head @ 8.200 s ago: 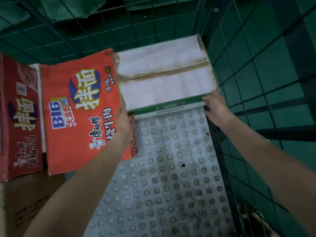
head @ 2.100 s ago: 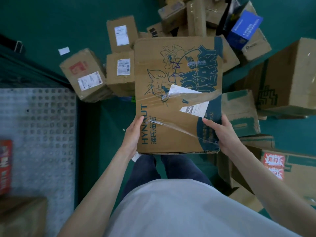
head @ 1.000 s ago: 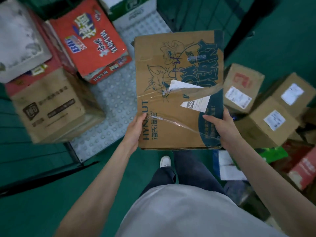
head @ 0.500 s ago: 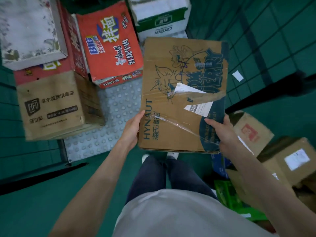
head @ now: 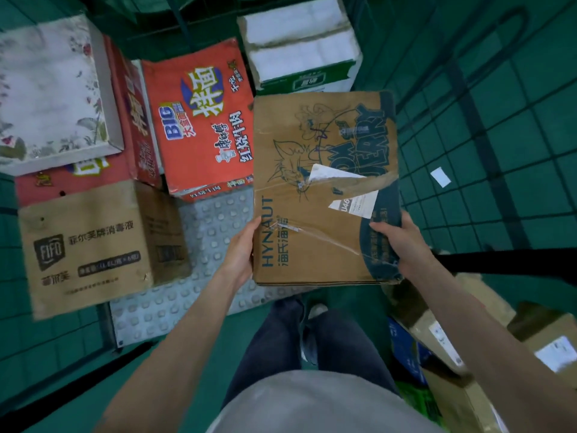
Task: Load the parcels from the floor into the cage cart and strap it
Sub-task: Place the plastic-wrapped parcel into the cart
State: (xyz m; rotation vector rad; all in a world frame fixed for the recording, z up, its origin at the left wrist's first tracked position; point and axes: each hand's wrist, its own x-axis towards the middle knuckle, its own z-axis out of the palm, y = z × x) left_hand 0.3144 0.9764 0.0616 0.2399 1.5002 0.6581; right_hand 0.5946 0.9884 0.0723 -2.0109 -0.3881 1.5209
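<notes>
A green painted floor (head: 530, 220) fills the right and lower parts of the frame, seen through the dark wire mesh wall of the green cage cart (head: 487, 98) at upper right. The cart's grey studded metal deck (head: 215, 242) lies at centre left, its raised round bumps in even rows. Held above the deck's right side, at centre frame, is a flat brown corrugated cardboard parcel printed with a blue cartoon cat and lettering (head: 312, 189), crossed by wrinkled clear tape and bearing a half-peeled white label. The left hand (head: 242, 251) grasps its lower left edge, thumb lying on the top face; the right hand (head: 398, 242) grasps the lower right corner, thumb on top. On the deck, at lower left, stands a plain brown carton with dark printed text (head: 90, 245); beyond it a glossy red noodle carton (head: 199, 120) stands at upper centre, a white box with a faded floral print (head: 50, 92) at upper left, and a white-and-green carton sealed with brown tape (head: 299, 45) at top centre. More brown cardboard parcels with white labels (head: 546, 345) lie on the floor at lower right. A small white scrap of paper (head: 440, 176) lies on the floor at right.
</notes>
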